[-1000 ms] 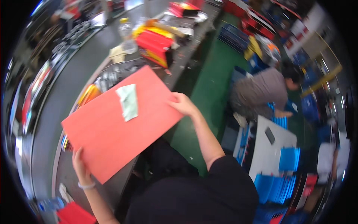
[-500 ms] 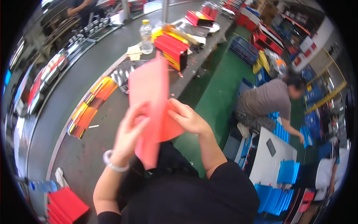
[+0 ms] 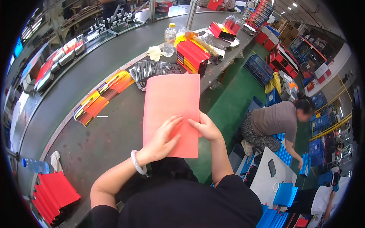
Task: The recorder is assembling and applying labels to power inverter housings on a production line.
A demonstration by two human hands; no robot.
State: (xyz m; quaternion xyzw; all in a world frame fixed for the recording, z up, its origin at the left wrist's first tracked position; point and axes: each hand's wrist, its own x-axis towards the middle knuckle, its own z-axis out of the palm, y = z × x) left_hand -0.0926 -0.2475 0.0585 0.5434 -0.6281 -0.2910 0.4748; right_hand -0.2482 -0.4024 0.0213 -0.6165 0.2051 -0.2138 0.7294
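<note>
Both the left hand [image 3: 163, 138] and the right hand [image 3: 205, 128] lie flat with fingers spread on the lower end of a folded pink card sheet [image 3: 173, 110], whose long axis runs away from the person over the dark worktop [image 3: 95, 152] toward black leaflets [image 3: 152, 70] beyond.

There was one view only, from a fisheye camera on the person's head. It looked steeply down and forward at the long dark grey counter [image 3: 95, 76], close above the person's own forearms. The green floor [image 3: 228, 95] filled the right side, and straight edges bent near the rim.
</note>
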